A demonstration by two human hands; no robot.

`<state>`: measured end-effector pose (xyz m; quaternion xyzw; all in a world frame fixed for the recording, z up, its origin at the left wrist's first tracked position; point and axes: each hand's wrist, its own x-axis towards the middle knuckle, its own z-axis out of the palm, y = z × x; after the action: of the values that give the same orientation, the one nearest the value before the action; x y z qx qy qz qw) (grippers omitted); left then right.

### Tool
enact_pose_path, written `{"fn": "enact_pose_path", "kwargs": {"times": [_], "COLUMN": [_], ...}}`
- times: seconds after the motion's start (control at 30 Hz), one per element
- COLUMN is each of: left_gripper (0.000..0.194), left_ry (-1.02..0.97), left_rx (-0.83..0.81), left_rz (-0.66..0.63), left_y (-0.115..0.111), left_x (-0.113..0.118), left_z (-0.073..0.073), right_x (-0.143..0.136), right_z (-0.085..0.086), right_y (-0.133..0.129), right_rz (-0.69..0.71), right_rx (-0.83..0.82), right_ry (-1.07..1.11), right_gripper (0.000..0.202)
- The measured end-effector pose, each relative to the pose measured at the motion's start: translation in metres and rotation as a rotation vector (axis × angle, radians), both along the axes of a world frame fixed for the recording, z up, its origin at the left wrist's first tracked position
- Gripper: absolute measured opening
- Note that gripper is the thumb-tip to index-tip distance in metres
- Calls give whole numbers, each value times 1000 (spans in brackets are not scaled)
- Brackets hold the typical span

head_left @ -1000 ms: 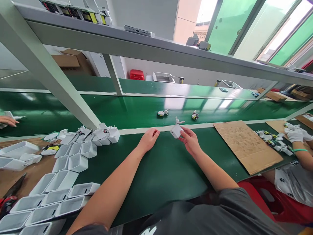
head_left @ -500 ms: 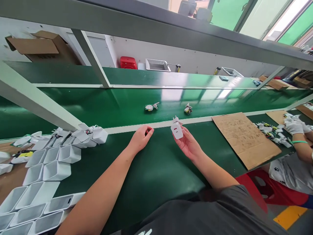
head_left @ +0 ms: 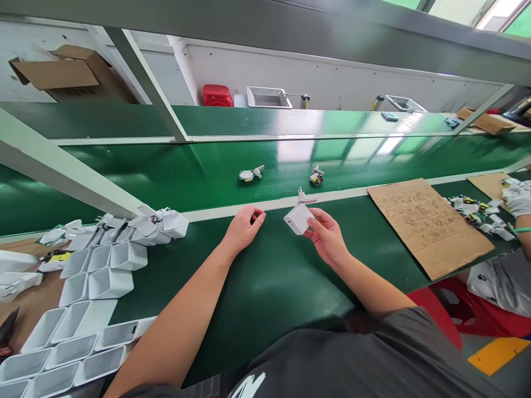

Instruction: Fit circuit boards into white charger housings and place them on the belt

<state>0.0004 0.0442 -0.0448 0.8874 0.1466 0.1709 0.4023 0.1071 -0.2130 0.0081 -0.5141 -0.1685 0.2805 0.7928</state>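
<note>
As I look through the head camera, the white charger block (head_left: pixel 298 219) is on the near side of the pale rail (head_left: pixel 211 213), pinched at its right edge between the thumb and fingers of my right hand (head_left: pixel 329 235). My left hand (head_left: pixel 243 232) lies left of the block, apart from it, also on the rail's near side; its fingers curl toward the thumb, and I can't tell whether anything small sits inside. That makes the right hand the nearer one. The block is tilted, its slotted end facing left and toward the body, its pronged top piece (head_left: pixel 306 197) pointing toward the rail. It looks boxy, smooth and plain, with small dark slots. Beyond the rail I see two small circuit assemblies (head_left: pixel 246 176) (head_left: pixel 317 176); on its near side, white shells (head_left: pixel 110 282) to the left and a cardboard sheet (head_left: pixel 429 226) to the right.
</note>
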Motion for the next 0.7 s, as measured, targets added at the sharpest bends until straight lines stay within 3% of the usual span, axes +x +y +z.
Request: {"fn": "enact_pose_path", "kwargs": {"times": [0.3, 0.47, 0.6, 0.7], "left_gripper": [29, 29, 27, 24], "left_ry": [5, 2, -16, -18], "left_rx": [-6, -2, 25, 26], "left_rz": [-1, -1, -15, -21], "left_y": [-3, -3, -2, -1], "left_x": [-1, -1, 0, 0], "left_z": [5, 4, 1, -1], "right_x": [2, 8, 14, 14], "right_z": [-7, -21, -40, -50], "right_y": [1, -1, 2, 8], "right_rz": [4, -53, 111, 212], "right_rx": [-18, -147, -233, -251], "right_ry": [-88, -622, -1055, -1201], "right_gripper": [34, 27, 29, 30]}}
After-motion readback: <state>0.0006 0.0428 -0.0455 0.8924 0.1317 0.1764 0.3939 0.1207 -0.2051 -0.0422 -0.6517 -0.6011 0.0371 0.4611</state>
